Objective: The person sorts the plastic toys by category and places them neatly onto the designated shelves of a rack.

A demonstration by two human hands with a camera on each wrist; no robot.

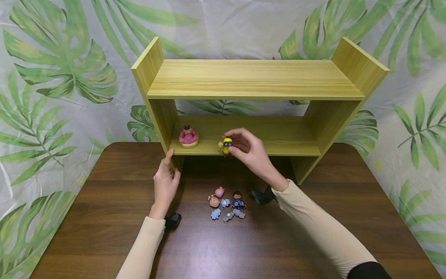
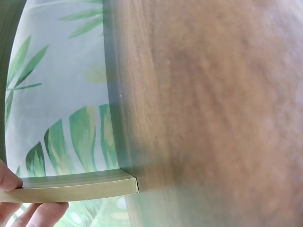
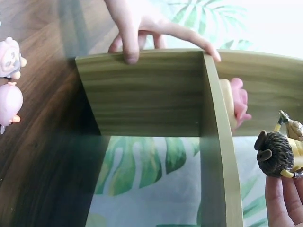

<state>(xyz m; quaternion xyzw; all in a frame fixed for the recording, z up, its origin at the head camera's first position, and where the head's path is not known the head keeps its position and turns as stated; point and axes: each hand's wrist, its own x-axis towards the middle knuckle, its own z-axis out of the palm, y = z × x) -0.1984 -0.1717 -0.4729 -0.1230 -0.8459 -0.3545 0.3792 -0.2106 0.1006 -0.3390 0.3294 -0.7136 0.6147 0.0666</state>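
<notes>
My right hand (image 1: 252,153) pinches a yellow minion figurine (image 1: 228,142) with dark goggles at the front edge of the middle shelf board (image 1: 278,149). In the right wrist view, the figurine (image 3: 274,158) shows a brown, rough base; whether it touches the board I cannot tell. My left hand (image 1: 165,186) grips the left side panel of the wooden shelf (image 1: 258,77), thumb inside and fingers outside, one finger reaching up to the board's corner. At the left end of that board sits a pink bear figurine (image 1: 189,137).
Several small figures lie on the brown table (image 1: 244,248) before the shelf: a pink one (image 1: 219,192), a round one (image 1: 214,201), blue ones (image 1: 215,214), grey ones (image 1: 239,213) and a doll in blue (image 1: 238,201). A leaf-patterned cloth (image 1: 66,69) hangs behind.
</notes>
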